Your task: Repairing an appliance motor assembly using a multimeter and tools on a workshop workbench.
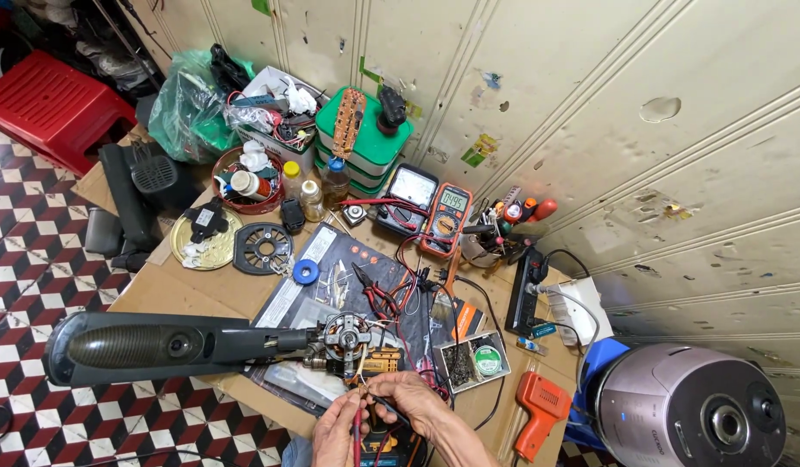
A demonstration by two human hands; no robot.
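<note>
Low at the frame's bottom centre, my left hand (337, 431) pinches a red test probe (357, 424) and points it up at thin wires below a small fan motor (345, 333). My right hand (410, 399) holds a black probe against the same wires. The motor, with copper windings showing, sits at the end of a long dark fan housing (149, 346) that lies across the cardboard-covered bench (192, 290). Red and black leads run back to an orange digital multimeter (446, 218) with a lit display.
An orange soldering gun (538, 413), a solder tin (474, 361), red pliers (378, 298), a black power strip (527, 294) and an analogue meter (410, 188) crowd the bench. Green boxes, bottles and a red bowl stand at the back. A grey rice cooker (689, 406) sits right; a red stool (50, 104) stands on the tiled floor.
</note>
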